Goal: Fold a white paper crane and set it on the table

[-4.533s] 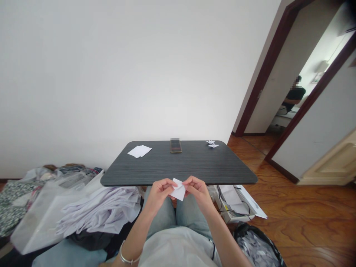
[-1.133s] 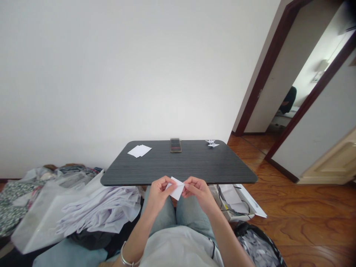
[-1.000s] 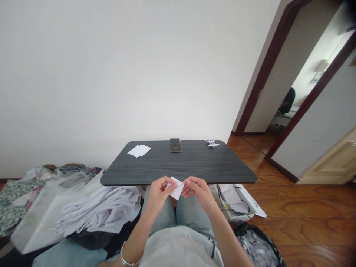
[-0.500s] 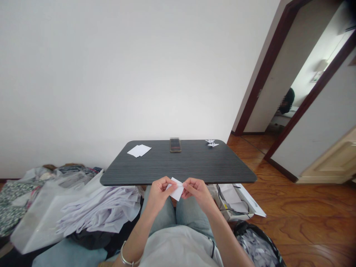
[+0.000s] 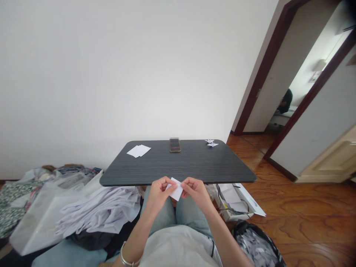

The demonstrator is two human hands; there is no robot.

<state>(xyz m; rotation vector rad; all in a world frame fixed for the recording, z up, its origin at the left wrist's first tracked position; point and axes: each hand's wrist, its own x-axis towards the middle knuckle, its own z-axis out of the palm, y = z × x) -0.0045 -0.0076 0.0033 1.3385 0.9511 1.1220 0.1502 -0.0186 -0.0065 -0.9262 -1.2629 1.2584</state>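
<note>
I hold a small folded white paper (image 5: pixel 175 190) over my lap, just in front of the near edge of the dark table (image 5: pixel 178 165). My left hand (image 5: pixel 158 192) pinches its left side and my right hand (image 5: pixel 196 190) pinches its right side, fingertips nearly meeting on the upper fold. A silver bracelet sits on my left wrist. On the far side of the table lie white paper sheets (image 5: pixel 138 150), a phone (image 5: pixel 175 145) and a folded paper crane (image 5: pixel 211 142).
White plastic bags and cloth (image 5: pixel 80 211) are heaped on the floor at left. A box with papers and cables (image 5: pixel 236 202) sits under the table's right edge, a dark bag (image 5: pixel 257 246) beside it. A person (image 5: pixel 285 101) sits beyond the open doorway at right.
My hands and the paper have risen slightly toward the table edge and my fingertips have shifted along the fold. The person beyond the doorway has leaned lower.
</note>
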